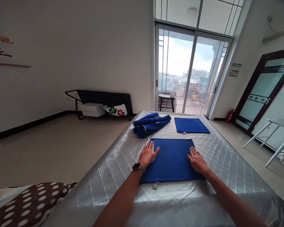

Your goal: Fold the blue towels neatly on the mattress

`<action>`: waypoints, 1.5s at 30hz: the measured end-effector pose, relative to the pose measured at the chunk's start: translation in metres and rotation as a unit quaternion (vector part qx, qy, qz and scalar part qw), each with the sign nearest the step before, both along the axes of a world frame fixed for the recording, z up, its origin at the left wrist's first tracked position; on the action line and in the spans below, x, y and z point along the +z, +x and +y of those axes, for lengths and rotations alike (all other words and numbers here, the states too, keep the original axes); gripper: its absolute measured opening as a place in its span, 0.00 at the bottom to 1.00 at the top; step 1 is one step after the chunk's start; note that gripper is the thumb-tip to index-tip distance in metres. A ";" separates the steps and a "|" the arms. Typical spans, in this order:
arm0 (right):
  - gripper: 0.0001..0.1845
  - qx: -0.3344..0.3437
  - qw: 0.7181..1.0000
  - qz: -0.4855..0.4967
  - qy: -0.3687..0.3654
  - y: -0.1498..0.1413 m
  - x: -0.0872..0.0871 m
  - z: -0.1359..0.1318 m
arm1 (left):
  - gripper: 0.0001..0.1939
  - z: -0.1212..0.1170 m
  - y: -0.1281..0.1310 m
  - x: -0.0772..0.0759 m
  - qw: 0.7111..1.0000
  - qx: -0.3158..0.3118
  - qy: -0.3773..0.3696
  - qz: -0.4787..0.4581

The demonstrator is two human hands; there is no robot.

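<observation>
A blue towel (171, 160) lies flat in a rectangle on the silver quilted mattress (123, 157), with a small white tag at its near edge. My left hand (148, 154) rests flat on its left edge, fingers stretched out and thumb apart. On the right edge my right hand (197, 160) lies palm down, also with fingers extended. Behind it to the right is a second flat blue towel (191, 125), which neither hand touches. Past my left hand sits a crumpled heap of blue cloth (152, 123) with light green edging.
A brown polka-dot cloth (35, 201) is at the lower left. Against the wall stands a black folding frame (104, 96) by a white box (92, 108) and a printed bag (115, 110). A white table (280, 123) is at right; glass sliding doors (194, 72) are behind the mattress.
</observation>
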State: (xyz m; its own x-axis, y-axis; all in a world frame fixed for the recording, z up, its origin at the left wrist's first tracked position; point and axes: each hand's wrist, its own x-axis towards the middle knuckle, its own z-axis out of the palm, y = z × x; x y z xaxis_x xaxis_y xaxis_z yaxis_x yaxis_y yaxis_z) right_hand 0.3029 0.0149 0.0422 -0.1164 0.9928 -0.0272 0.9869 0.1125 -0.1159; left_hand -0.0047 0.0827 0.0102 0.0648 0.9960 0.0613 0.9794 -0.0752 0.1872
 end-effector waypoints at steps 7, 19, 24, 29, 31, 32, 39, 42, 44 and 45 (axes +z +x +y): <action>0.35 -0.018 0.999 0.029 -0.017 -0.005 0.001 -0.007 | 0.42 0.003 -0.006 -0.007 0.999 -0.014 0.028 -0.013; 0.35 -0.024 0.998 0.056 -0.012 -0.010 0.009 -0.011 | 0.41 0.012 -0.006 -0.003 0.999 -0.001 0.050 0.002; 0.36 -0.023 0.997 0.069 0.006 -0.008 -0.002 -0.007 | 0.35 -0.016 0.066 0.001 0.976 -0.189 0.112 0.002; 0.35 -0.003 0.998 0.055 0.017 -0.004 -0.008 -0.004 | 0.34 -0.055 0.148 -0.010 0.944 -0.315 0.097 -0.016; 0.35 -0.003 0.999 0.049 0.013 -0.004 -0.008 -0.004 | 0.34 -0.061 0.152 -0.011 0.948 -0.306 0.087 -0.016; 0.35 -0.006 0.999 0.047 0.013 -0.004 -0.008 -0.003 | 0.34 -0.061 0.147 -0.011 0.952 -0.296 0.083 -0.014; 0.36 -0.016 0.998 0.053 0.007 -0.005 -0.006 -0.004 | 0.39 -0.051 0.037 -0.017 0.987 -0.153 0.048 0.012; 0.35 -0.016 0.998 0.054 0.005 -0.005 -0.004 -0.005 | 0.39 -0.048 -0.011 -0.027 0.992 -0.109 0.060 0.008; 0.35 -0.018 0.998 0.054 0.004 -0.006 -0.002 -0.007 | 0.38 -0.047 -0.029 -0.034 0.992 -0.105 0.075 0.002; 0.35 -0.020 0.998 0.054 0.003 -0.007 0.001 -0.008 | 0.38 -0.047 -0.034 -0.037 0.991 -0.103 0.081 0.001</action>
